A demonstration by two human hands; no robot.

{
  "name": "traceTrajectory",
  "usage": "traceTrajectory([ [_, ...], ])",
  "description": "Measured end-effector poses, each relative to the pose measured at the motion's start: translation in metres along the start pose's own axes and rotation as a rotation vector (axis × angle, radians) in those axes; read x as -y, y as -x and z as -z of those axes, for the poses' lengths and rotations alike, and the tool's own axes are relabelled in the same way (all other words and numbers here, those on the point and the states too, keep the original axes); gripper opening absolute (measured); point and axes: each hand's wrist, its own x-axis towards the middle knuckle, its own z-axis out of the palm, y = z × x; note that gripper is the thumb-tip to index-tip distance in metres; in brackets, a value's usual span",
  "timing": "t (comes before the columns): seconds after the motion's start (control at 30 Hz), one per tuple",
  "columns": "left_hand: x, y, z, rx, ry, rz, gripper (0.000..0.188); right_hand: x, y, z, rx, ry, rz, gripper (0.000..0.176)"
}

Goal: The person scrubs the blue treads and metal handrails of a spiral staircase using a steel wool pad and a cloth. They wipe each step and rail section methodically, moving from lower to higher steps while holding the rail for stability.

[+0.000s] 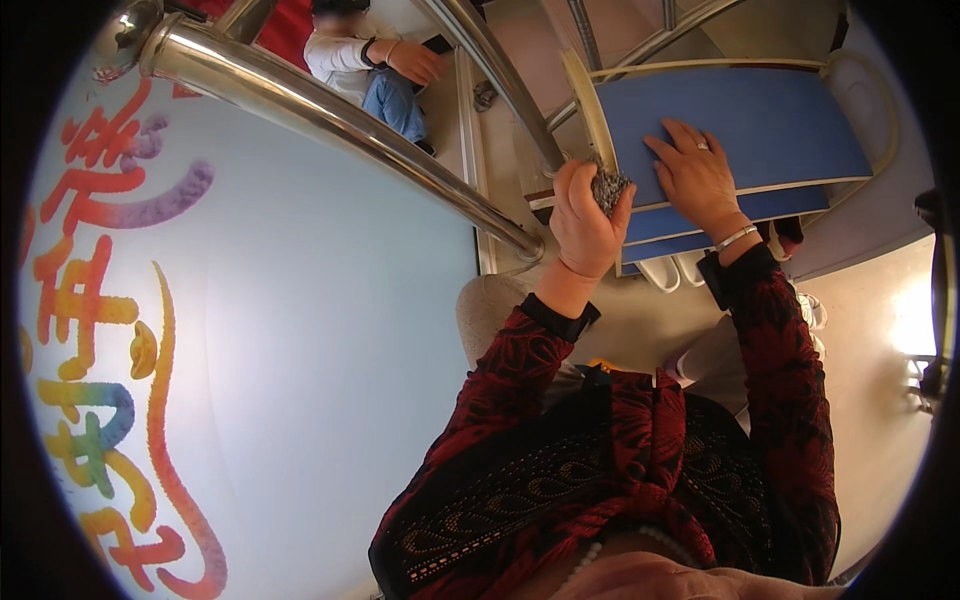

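Pinched between the thumb and fingers of my left hand [589,217] is a grey scouring pad [609,187], possibly steel wool, which touches the pale edge of a small shelf rack's side panel [591,112]. My right hand [696,176] lies on the rack's blue top board [742,127] with its fingers apart and nothing in it. It wears a ring, and a bracelet circles the wrist. Under the top board, further blue boards [787,202] show. White slippers [660,274] lie beneath them, and a dark and red shoe is partly hidden behind my right wrist.
Polished metal stair rails [345,135] run above a large pale panel [315,300] with colourful painted characters on my left. Beyond the rails, another person [375,67] sits low near the steps. A curved light wall or floor edge lies at right. White shoes [812,311] are beside my right sleeve.
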Motion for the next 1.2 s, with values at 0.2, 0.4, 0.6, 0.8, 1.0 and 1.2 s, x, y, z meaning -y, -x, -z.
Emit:
traceTrajectory([
  [0.2, 0.017, 0.046, -0.011, 0.009, 0.013, -0.023, 0.051, 0.001, 0.000, 0.000, 0.007, 0.002, -0.005, 0.032],
  [0.4, 0.034, 0.090, -0.023, 0.115, 0.006, 0.055, 0.052, 0.001, 0.000, -0.001, -0.005, -0.017, -0.006, 0.031],
  [0.6, 0.047, 0.143, -0.029, 0.450, -0.071, 0.244, 0.047, 0.000, 0.000, 0.000, -0.028, -0.014, 0.004, 0.030],
  [0.8, 0.053, 0.158, -0.018, 1.146, -0.225, 0.574, 0.044, 0.003, 0.000, 0.000, -0.039, -0.019, 0.006, 0.030],
  [1.0, 0.056, 0.116, 0.012, 1.134, -0.062, 0.582, 0.045, 0.001, 0.000, -0.001, -0.037, -0.042, -0.004, 0.029],
  [1.2, 0.084, 0.094, 0.066, 1.013, 0.216, 0.903, 0.049, 0.001, 0.001, -0.001, -0.039, -0.054, -0.001, 0.029],
])
